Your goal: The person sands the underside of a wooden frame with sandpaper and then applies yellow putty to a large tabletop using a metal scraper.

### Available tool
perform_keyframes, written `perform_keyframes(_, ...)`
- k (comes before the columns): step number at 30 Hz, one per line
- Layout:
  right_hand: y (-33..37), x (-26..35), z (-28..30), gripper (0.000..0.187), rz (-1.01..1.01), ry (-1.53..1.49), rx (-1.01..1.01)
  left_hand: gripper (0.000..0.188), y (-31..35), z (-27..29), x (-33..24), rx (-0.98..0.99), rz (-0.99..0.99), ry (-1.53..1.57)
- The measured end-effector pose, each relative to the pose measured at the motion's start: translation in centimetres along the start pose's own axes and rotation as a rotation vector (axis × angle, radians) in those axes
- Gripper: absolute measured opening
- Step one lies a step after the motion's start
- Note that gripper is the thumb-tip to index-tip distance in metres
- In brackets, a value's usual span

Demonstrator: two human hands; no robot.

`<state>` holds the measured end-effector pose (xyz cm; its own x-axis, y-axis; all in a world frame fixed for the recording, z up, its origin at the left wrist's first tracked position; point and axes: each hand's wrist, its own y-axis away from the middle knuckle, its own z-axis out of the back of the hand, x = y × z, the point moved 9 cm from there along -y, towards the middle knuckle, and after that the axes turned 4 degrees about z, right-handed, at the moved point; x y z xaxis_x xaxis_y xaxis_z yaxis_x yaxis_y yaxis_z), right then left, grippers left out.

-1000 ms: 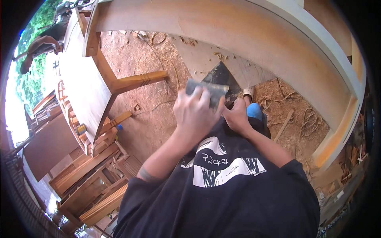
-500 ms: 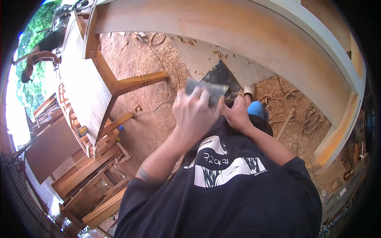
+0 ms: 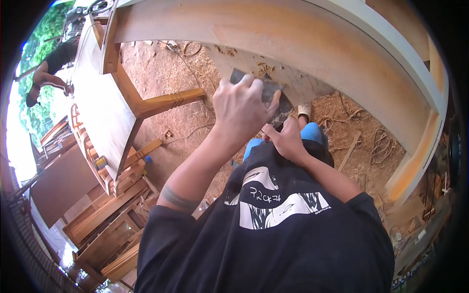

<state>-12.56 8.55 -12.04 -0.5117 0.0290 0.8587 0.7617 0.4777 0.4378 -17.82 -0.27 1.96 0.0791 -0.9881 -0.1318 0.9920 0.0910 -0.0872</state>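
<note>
My left hand (image 3: 242, 105) is closed over a flat, dark grey rectangular piece (image 3: 237, 76), whose edge shows past the fingertips. Lower and to the right, my right hand (image 3: 287, 138) pinches the near corner of a dark flat square plate (image 3: 284, 109) with smudges on it. The left hand and its piece overlap the plate and hide much of it; whether the two touch I cannot tell. Beyond both hands curves a broad pale wooden panel (image 3: 293, 41) with orange-brown patches.
A wooden table (image 3: 100, 107) with a carved leg (image 3: 171, 100) stands at the left. Stacked wooden frames (image 3: 110, 234) lie at lower left. Another person (image 3: 53, 68) bends at the far left. Cords (image 3: 383, 146) and shavings cover the floor (image 3: 161, 73).
My left hand has moved up and slightly forward, with its grey piece now over the dark plate's upper part. My right hand has barely moved.
</note>
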Motion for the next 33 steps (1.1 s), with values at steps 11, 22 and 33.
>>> perform_keyframes(11,-0.1,-2.0,0.4,0.027,0.019,0.047,-0.018,0.034,-0.1,-0.2,0.4,0.013,-0.006,0.005)
perform_keyframes(22,-0.1,-0.6,0.0,0.021,0.053,0.062,-0.029,0.038,-0.4,0.0,1.2,0.049,-0.076,0.004)
perform_keyframes(33,-0.2,-1.8,0.0,0.014,0.040,-0.016,-0.020,0.037,0.1,-0.2,1.1,0.100,-0.085,-0.002)
